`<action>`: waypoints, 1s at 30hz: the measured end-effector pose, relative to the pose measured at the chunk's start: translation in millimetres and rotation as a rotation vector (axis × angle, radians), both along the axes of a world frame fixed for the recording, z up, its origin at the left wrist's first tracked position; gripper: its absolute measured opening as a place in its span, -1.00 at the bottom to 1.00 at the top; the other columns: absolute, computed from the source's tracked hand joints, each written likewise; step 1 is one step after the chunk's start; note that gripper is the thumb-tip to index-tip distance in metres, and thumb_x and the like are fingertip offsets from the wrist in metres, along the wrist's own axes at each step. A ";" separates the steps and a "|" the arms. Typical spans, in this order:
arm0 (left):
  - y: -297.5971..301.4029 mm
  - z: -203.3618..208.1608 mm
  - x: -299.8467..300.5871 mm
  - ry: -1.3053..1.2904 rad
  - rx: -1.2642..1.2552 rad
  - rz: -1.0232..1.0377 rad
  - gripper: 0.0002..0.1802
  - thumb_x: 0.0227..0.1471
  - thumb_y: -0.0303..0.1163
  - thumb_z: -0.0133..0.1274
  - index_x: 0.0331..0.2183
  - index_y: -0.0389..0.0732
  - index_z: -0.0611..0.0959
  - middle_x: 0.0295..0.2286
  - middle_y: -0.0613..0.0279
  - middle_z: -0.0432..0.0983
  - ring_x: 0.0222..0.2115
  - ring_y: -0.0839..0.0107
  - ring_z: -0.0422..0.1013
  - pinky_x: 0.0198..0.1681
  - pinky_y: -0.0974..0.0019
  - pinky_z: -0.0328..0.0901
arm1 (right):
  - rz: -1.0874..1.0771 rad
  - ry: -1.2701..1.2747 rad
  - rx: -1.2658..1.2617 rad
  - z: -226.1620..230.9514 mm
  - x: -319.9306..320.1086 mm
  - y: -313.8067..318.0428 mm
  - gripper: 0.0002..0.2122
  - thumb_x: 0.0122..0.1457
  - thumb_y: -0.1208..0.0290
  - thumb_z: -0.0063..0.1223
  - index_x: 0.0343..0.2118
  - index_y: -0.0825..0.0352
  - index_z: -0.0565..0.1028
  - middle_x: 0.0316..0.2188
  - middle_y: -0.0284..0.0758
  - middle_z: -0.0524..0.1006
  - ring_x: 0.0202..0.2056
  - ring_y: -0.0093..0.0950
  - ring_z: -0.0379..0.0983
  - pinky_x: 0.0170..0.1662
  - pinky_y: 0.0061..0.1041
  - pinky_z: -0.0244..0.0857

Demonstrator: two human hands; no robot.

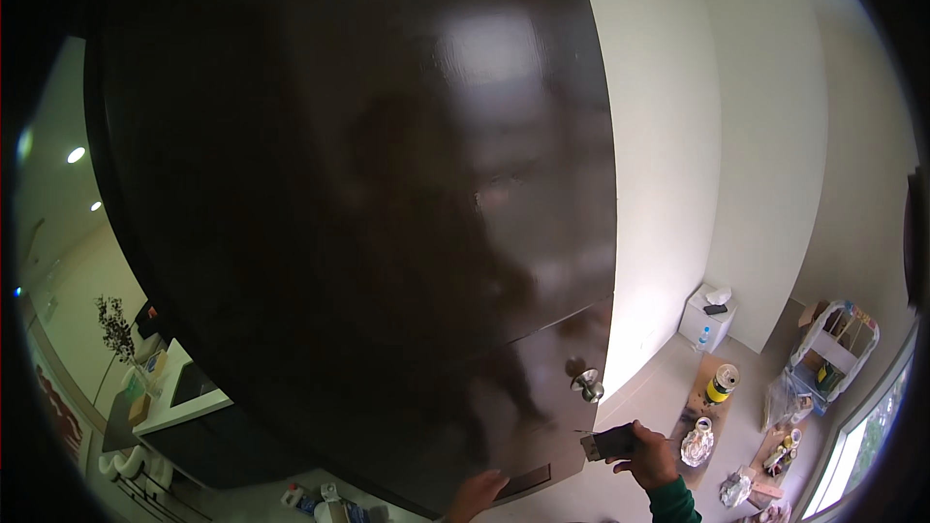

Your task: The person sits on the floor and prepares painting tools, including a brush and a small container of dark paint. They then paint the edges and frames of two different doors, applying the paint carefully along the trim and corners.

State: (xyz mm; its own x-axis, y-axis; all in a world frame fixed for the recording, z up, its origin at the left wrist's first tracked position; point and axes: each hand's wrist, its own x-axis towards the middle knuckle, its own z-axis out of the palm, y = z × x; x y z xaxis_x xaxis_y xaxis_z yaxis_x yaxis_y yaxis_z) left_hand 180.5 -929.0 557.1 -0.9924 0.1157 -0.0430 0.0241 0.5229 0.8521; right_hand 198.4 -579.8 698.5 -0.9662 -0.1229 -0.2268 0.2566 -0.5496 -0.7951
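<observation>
Dark door [368, 232] blocking my way ahead, silver knob [589, 388] jutting out (a snag), bare floor [635, 410] between door and cardboard [698, 389]

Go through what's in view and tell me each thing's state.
Right hand: gripping dark tool
Left hand: nothing visible in it
Door: glossy, reflective
Yellow-banded can: upright
Water bottle: upright
Foil: crumpled
Ceiling light: lit
</observation>
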 end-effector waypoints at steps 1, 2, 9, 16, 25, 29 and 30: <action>14.5 17.1 -5.6 -0.034 0.019 0.005 -0.51 0.10 -0.10 0.14 -0.10 -0.32 0.61 -0.28 0.07 0.62 -0.29 0.31 0.55 -0.19 0.31 0.39 | -0.015 0.001 0.008 0.2 -0.8 8.8 -0.53 0.28 0.05 -0.14 -0.13 0.48 0.44 -0.30 -0.10 0.59 -0.39 -0.25 0.55 -0.43 -0.37 0.42; 28.7 32.5 -10.2 -0.068 0.039 0.012 -0.47 0.08 -0.07 0.17 -0.08 -0.31 0.60 -0.26 0.08 0.62 -0.28 0.37 0.55 -0.17 0.36 0.39 | -0.024 -0.003 0.013 -0.4 -1.4 18.1 -0.53 0.29 0.05 -0.15 -0.13 0.48 0.44 -0.31 -0.10 0.59 -0.40 -0.25 0.55 -0.44 -0.37 0.42; 135.7 84.5 -55.9 0.204 0.067 0.011 -0.51 0.09 -0.19 0.17 -0.05 -0.33 0.54 -0.22 0.02 0.58 -0.24 0.25 0.54 -0.15 0.33 0.40 | -0.106 -0.063 0.019 -25.7 -4.9 85.5 -0.54 0.29 0.04 -0.18 -0.14 0.44 0.44 -0.32 -0.11 0.59 -0.45 -0.25 0.56 -0.51 -0.36 0.40; 211.7 89.7 -113.8 0.683 -0.073 -0.151 -0.53 0.06 -0.27 0.17 -0.03 -0.32 0.52 -0.11 -0.01 0.43 -0.17 0.13 0.46 -0.17 0.25 0.40 | -0.151 -0.117 0.120 -22.2 -14.5 127.0 -0.58 0.22 -0.05 -0.17 -0.15 0.24 0.44 -0.35 -0.27 0.59 -0.49 -0.35 0.53 -0.53 -0.43 0.32; 241.7 52.4 -141.9 0.512 -0.435 -0.193 -0.53 0.04 -0.34 0.15 -0.02 -0.32 0.49 -0.02 -0.11 0.28 -0.22 0.02 0.46 -0.20 0.15 0.43 | -0.156 -0.125 0.082 -31.3 -32.2 147.0 -0.58 0.21 -0.08 -0.16 -0.18 0.22 0.45 -0.39 -0.28 0.61 -0.50 -0.36 0.54 -0.57 -0.43 0.31; 240.7 46.1 -146.8 0.564 -0.532 -0.146 -0.50 0.03 -0.35 0.14 0.00 -0.32 0.46 0.03 -0.13 0.24 -0.25 -0.03 0.47 -0.23 0.12 0.45 | -0.169 -0.104 0.077 -28.5 -37.3 145.6 -0.58 0.23 -0.06 -0.16 -0.19 0.26 0.45 -0.39 -0.26 0.61 -0.51 -0.35 0.54 -0.58 -0.44 0.32; 239.5 44.6 -147.6 0.556 -0.542 -0.154 -0.48 0.03 -0.31 0.14 0.02 -0.28 0.45 0.05 -0.11 0.23 -0.20 -0.03 0.46 -0.20 0.11 0.44 | -0.171 -0.094 0.080 -26.7 -38.1 144.7 -0.58 0.23 -0.05 -0.16 -0.19 0.27 0.45 -0.39 -0.25 0.61 -0.51 -0.35 0.54 -0.58 -0.44 0.33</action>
